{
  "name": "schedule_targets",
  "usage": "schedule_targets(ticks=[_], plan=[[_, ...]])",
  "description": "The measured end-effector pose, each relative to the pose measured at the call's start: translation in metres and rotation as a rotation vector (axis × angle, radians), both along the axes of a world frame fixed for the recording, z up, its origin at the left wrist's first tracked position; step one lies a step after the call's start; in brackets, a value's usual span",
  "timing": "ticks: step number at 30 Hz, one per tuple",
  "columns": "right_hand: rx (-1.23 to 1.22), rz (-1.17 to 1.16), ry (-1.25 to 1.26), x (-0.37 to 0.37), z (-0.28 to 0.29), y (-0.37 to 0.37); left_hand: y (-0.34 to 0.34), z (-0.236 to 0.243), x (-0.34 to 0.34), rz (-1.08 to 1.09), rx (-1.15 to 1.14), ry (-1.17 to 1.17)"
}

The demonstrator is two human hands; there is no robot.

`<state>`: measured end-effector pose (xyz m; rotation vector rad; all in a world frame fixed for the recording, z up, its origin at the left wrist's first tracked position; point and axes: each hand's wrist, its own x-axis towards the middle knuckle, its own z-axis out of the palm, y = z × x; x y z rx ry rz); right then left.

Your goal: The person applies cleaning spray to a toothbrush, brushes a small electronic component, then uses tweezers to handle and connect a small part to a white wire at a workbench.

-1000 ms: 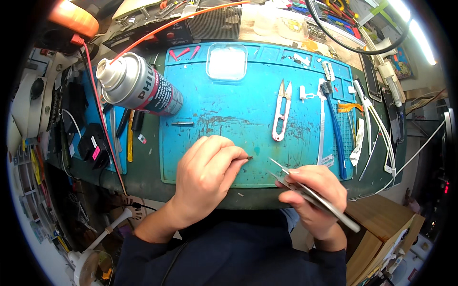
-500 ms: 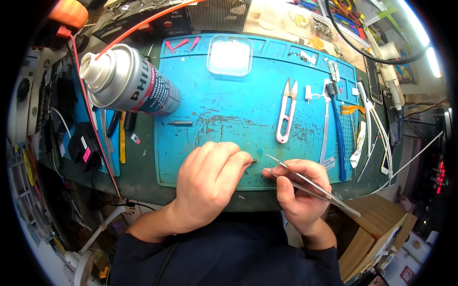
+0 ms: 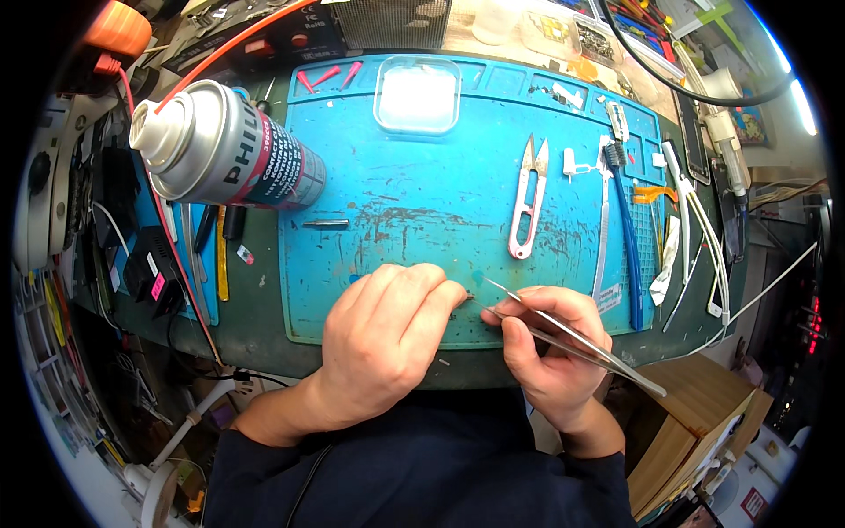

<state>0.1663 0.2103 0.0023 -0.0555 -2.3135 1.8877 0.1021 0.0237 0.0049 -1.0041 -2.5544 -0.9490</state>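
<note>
Over the near part of the blue work mat [image 3: 405, 167], my left hand [image 3: 385, 330] is closed in a pinch. A tiny dark bit peeks out at its fingertips, too small to name. My right hand [image 3: 556, 343] grips metal tweezers [image 3: 591, 349], whose two tips are apart and point toward the left fingertips without touching them. Beyond the right hand lies a pair of thread snips [image 3: 525, 207] with its blades pointing away. A small metal tip [image 3: 326, 223] rests on the mat past the left hand.
A large spray can [image 3: 231, 150] stands at the left of the mat. A clear square dish [image 3: 417, 95] sits at the back, beside small pink pieces [image 3: 327, 75]. To the right are a blue brush [image 3: 626, 233], a metal strip [image 3: 603, 220] and white cables [image 3: 700, 220].
The tweezers and my right hand have shifted slightly left, toward the left fingertips. My left hand keeps its pinch. The whole view has moved a little.
</note>
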Motion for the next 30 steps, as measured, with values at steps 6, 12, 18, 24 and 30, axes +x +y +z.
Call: schedule_targets(ticks=[6,12,18,24,30], plan=[[-0.09,-0.035,-0.046,-0.002,0.001,-0.002,0.0,0.001,0.0,-0.003,-0.003,0.0],[-0.113,0.014,-0.094,-0.006,0.006,0.002,0.001,0.002,-0.003,-0.007,0.01,-0.031],[-0.09,0.061,-0.098,-0.007,0.008,0.006,-0.001,0.005,-0.005,0.001,0.028,-0.094],[-0.163,0.049,-0.115,-0.008,0.009,0.006,0.0,0.009,-0.007,0.01,0.03,-0.16],[-0.161,0.074,-0.133,-0.009,0.01,0.009,-0.001,0.008,-0.007,0.005,0.016,-0.162]])
